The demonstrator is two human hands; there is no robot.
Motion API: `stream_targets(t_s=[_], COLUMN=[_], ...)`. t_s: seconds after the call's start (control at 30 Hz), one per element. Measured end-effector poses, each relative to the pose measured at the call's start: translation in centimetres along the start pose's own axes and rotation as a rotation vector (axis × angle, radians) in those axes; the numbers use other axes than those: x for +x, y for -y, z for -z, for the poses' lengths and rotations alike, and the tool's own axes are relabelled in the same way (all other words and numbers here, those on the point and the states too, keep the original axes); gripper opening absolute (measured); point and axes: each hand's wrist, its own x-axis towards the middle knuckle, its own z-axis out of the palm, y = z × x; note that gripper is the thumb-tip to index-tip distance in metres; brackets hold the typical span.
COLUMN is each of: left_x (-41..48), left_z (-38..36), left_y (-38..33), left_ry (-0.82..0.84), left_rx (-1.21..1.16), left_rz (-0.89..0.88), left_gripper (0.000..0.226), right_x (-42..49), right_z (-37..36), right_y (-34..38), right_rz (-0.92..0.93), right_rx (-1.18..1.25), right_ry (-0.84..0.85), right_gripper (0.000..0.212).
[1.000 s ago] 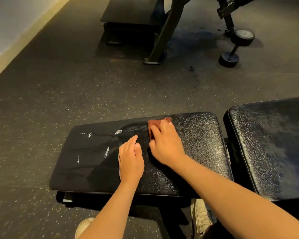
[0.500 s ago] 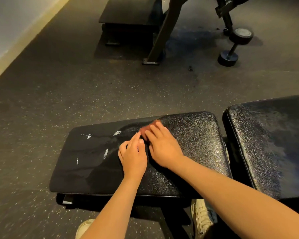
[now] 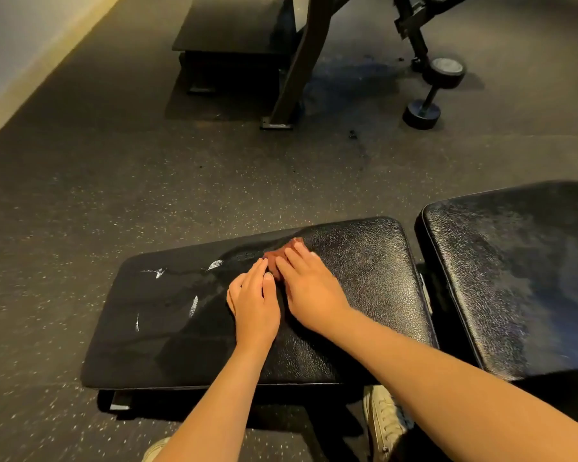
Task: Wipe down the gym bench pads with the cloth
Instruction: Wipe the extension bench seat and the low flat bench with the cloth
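A black seat pad lies across the middle, with wet streaks and white glints on its left half. A larger black back pad sits to its right, a narrow gap between them. A small reddish-brown cloth lies near the seat pad's far edge, mostly covered. My right hand presses flat on the cloth with straight fingers. My left hand rests flat on the pad beside it, its fingertips touching the cloth's left edge.
Speckled dark rubber floor all around. A black machine frame and a low platform stand at the far side. A dumbbell lies on the floor at the far right. A wall base runs along the left. My white shoes are under the bench.
My right hand slid the cloth a little to the left along the pad. My left hand moved forward and closed up beside it until its fingertips met the cloth.
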Motion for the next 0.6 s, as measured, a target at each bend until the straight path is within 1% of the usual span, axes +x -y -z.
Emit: stream_targets(t_s=[0.07, 0.13, 0.2, 0.27, 0.33, 0.37, 0.43, 0.5, 0.53, 0.6], left_x=[-0.1, -0.2, -0.1, 0.3, 1.2, 1.6, 2.3, 2.4, 2.2, 1.9], left_z=[0.0, -0.1, -0.2, 0.2, 1.0, 1.4, 1.9, 1.9, 1.8, 1.4], left_y=[0.4, 0.7, 0.7, 0.7, 0.8, 0.9, 1.6, 2.4, 2.7, 3.2], left_ry=[0.011, 0.018, 0.029, 0.030, -0.002, -0.030, -0.079, -0.083, -0.075, -0.068], left_rx=[-0.015, -0.041, -0.079, -0.173, -0.229, -0.199, -0.048, 0.105, 0.143, 0.168], left_rz=[-0.005, 0.002, 0.005, 0.028, 0.068, 0.080, 0.103, 0.138, 0.136, 0.110], left_gripper=[0.041, 0.041, 0.040, 0.038, 0.038, 0.038, 0.038, 0.038, 0.039, 0.040], right_x=[0.6, 1.1, 1.6, 2.2, 3.2, 3.5, 3.7, 3.8, 3.9, 4.6], right_z=[1.1, 1.8, 1.5, 0.5, -0.3, -0.9, -2.1, -2.2, -1.9, -1.0], right_y=[-1.6, -3.3, -3.8, -2.7, -0.7, 0.4, 1.9, 1.5, 0.8, -1.0], right_rz=[-0.083, -0.239, -0.327, -0.295, -0.197, -0.125, 0.029, 0.113, 0.109, -0.005], right_rx=[-0.085, -0.152, -0.137, -0.087, -0.016, 0.018, 0.058, 0.039, 0.016, -0.038], right_ry=[-0.026, -0.071, -0.113, -0.138, -0.115, -0.080, 0.007, 0.022, 0.001, -0.045], right_gripper=[0.039, 0.043, 0.043, 0.039, 0.037, 0.036, 0.035, 0.029, 0.025, 0.023])
